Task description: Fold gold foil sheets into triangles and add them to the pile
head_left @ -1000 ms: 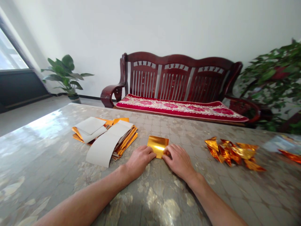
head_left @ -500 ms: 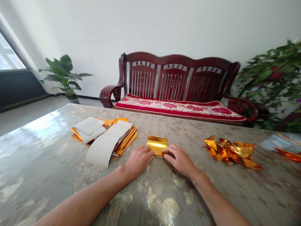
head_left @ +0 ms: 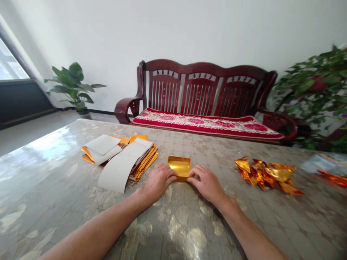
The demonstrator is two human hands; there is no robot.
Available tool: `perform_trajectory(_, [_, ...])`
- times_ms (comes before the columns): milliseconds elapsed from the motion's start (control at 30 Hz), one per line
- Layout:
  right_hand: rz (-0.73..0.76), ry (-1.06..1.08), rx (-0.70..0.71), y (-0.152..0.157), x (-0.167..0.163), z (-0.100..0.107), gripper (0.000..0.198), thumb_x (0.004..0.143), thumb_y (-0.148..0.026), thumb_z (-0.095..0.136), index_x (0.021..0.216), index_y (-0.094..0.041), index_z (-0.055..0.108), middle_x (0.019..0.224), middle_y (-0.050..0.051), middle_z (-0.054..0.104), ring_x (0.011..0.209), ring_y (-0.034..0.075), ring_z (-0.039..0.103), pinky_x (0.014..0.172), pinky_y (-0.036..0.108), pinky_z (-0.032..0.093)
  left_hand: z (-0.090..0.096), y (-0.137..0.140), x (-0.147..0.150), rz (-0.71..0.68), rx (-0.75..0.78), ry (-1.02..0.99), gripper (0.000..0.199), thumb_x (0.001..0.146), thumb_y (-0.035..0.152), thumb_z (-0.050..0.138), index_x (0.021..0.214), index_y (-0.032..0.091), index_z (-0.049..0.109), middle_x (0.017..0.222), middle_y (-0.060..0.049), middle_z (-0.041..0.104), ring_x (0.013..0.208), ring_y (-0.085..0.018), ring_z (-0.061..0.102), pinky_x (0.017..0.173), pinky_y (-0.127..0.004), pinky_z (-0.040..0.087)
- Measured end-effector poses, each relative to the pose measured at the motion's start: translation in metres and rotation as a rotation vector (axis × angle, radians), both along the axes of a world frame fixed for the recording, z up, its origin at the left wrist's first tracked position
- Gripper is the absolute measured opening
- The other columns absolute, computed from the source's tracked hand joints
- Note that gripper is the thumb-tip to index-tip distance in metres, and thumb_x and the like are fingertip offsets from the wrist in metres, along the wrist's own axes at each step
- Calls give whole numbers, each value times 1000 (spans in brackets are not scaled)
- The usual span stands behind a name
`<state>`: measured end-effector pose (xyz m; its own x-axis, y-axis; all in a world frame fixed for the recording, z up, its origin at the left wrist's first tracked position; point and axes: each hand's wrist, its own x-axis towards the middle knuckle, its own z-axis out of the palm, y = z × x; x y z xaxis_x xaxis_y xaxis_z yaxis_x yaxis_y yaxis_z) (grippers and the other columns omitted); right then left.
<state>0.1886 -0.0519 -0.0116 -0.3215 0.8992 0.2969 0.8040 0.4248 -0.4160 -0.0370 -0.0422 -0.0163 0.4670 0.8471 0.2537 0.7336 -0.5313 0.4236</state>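
Observation:
A small sheet of shiny gold foil paper (head_left: 179,167) lies on the table in front of me, its near edge raised in a fold and its far edge turned up. The near left corner is pinched by my left hand (head_left: 160,179), thumb against fingers. On the opposite side my right hand (head_left: 205,180) pinches the near right corner in the same way. Parts of the fold are hidden behind my fingertips.
Left of my hands lies a stack of loose foil papers (head_left: 116,166), several with pale backs up. To the right are several folded gold pieces (head_left: 267,173) and a clear plastic bag (head_left: 322,163). The patterned table (head_left: 187,231) runs toward a wooden bench (head_left: 200,90).
The near edge of the gold foil paper has been lifted into an upright fold, and its far edge now stands up. Both hands have shifted slightly, still at the near corners.

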Motion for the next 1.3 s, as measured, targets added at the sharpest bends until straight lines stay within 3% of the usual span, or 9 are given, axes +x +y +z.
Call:
perform_trajectory(200, [61, -84, 12, -1, 2, -2, 11, 90, -26, 62, 81, -24, 67, 82, 0, 66, 86, 18, 56, 78, 29, 40, 2, -3, -2, 0, 20, 26, 25, 97, 34, 53, 89, 24, 74, 88, -2, 68, 88, -18, 57, 79, -28, 40])
perform_trajectory(500, [21, -78, -36, 0, 0, -3, 24, 96, -32, 51, 82, -24, 68, 85, 1, 65, 88, 17, 58, 78, 28, 41, 2, 1, -3, 44, -47, 11, 26, 95, 32, 53, 82, 21, 73, 84, -2, 70, 84, -17, 61, 74, -25, 39])
perform_trajectory(833, [-96, -70, -74, 2, -7, -3, 20, 89, -27, 56, 70, -21, 60, 79, 0, 62, 80, 15, 57, 68, 25, 36, 10, 7, -1, 174, -170, 31, 26, 87, 33, 56, 69, 18, 69, 78, -2, 72, 72, -14, 62, 63, -24, 35])
perform_trajectory(1300, [-99, -198, -16, 1, -10, -6, 18, 92, -27, 55, 76, -20, 59, 84, 2, 63, 83, 17, 55, 71, 27, 34, 12, 11, -3, 217, -148, 138, 27, 84, 43, 60, 72, 20, 70, 77, -3, 72, 73, -18, 63, 63, -27, 35])
